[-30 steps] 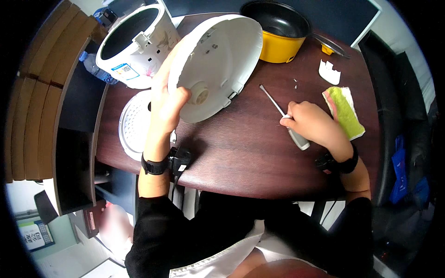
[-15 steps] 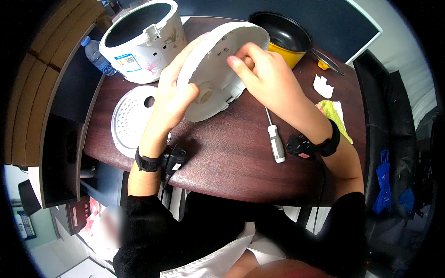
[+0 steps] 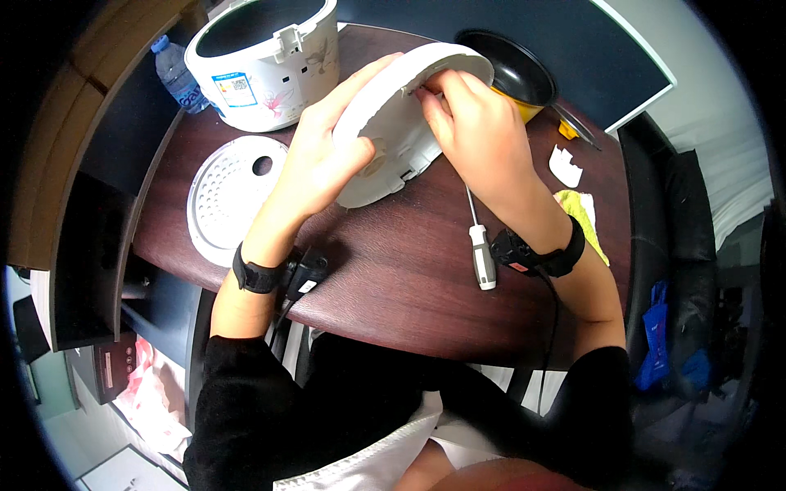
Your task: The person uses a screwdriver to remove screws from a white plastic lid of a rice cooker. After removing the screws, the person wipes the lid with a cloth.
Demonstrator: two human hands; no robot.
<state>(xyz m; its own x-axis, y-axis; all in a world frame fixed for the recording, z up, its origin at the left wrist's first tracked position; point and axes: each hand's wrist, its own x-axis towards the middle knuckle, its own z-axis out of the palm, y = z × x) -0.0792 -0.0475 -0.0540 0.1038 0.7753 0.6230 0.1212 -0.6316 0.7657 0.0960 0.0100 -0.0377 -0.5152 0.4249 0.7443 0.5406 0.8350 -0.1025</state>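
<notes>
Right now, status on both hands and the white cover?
Left hand gripping cover by rim. Right hand at inner face. Screwdriver on table, unheld.

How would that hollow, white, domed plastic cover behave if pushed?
The white cover looks stiff, showing no sag in the left hand. Being a hollow shell, it's likely light for its size. Pushed dome-down, its rounded form might rock.

Blue-edged label (image 3: 235, 90) with square code (image 3: 239, 83) on white cooker body (image 3: 266, 67), lettering (image 3: 192, 100) on blue-capped bottle (image 3: 173, 69)

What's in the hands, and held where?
A white cover: left hand grips its left rim; right hand reaches inside near the top, any grip there hidden.
</notes>
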